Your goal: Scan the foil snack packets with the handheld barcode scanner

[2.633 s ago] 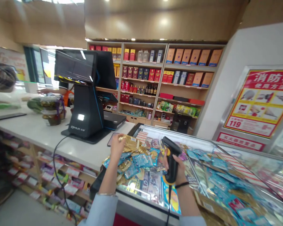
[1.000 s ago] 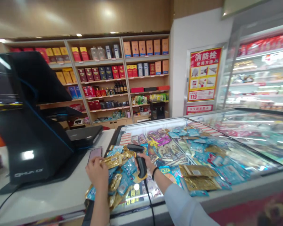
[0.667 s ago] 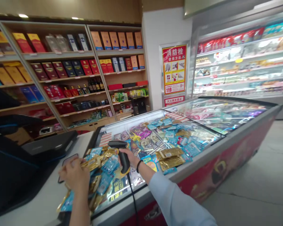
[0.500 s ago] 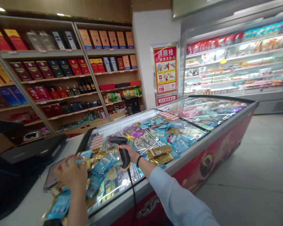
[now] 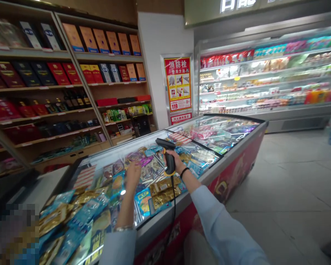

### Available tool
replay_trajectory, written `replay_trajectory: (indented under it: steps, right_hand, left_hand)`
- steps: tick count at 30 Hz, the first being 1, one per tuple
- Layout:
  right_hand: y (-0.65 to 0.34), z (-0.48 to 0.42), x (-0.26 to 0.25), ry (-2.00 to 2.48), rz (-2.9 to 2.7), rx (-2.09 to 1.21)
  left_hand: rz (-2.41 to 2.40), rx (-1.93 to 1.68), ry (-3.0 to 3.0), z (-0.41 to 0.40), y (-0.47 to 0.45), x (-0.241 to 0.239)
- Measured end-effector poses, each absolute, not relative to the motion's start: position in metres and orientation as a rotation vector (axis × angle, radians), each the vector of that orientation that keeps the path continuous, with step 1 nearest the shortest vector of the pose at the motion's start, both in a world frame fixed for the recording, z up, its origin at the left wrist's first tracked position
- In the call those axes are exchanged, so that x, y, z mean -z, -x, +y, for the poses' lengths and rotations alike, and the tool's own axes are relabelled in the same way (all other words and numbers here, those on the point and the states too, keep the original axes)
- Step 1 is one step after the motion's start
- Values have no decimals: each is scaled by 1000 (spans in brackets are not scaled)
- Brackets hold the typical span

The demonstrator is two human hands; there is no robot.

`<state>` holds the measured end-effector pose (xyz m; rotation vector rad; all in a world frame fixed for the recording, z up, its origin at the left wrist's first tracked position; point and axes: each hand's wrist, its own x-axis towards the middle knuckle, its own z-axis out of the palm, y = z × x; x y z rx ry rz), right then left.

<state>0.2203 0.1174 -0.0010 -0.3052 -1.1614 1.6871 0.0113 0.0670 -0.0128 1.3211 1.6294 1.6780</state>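
My right hand (image 5: 178, 162) grips a black and yellow barcode scanner (image 5: 170, 163) by its handle, above the glass top of a chest freezer (image 5: 237, 149). The scanner's cable hangs down over the freezer's front side. My left hand (image 5: 133, 173) is stretched forward over the glass, to the left of the scanner; its fingers are blurred and I cannot tell what, if anything, they hold. Near it lie gold packets (image 5: 165, 189) and blue packets. A larger heap of blue packets (image 5: 84, 213) and gold ones spreads at the left end of the glass.
Tall shelves (image 5: 113, 85) with boxes and bottles stand behind at the left. A red and yellow notice (image 5: 178, 84) hangs on the white pillar. A lit open cooler (image 5: 267, 114) with packaged goods runs along the right. Part of a counter (image 5: 48, 184) shows at the left.
My left hand has moved from the heap at the left to over the middle of the glass. My right hand, with the scanner, is a little higher and further right. The view has turned right.
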Motion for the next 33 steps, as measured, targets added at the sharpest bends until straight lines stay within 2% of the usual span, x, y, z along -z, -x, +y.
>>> replay_trajectory:
  steps: [2, 10, 20, 33]
  right_hand:
    - [-243, 131, 15, 337, -1097, -1640]
    - [-281, 163, 62, 250, -930, -1628]
    - [-280, 162, 62, 287, -916, -1670]
    - [-278, 164, 66, 291, -970, -1677]
  left_hand:
    - [1371, -1582, -994, 90, -42, 25]
    - [1126, -1454, -689, 144, -83, 59]
    - [888, -1197, -543, 153, -88, 57]
    - [880, -1302, -548, 151, -114, 64]
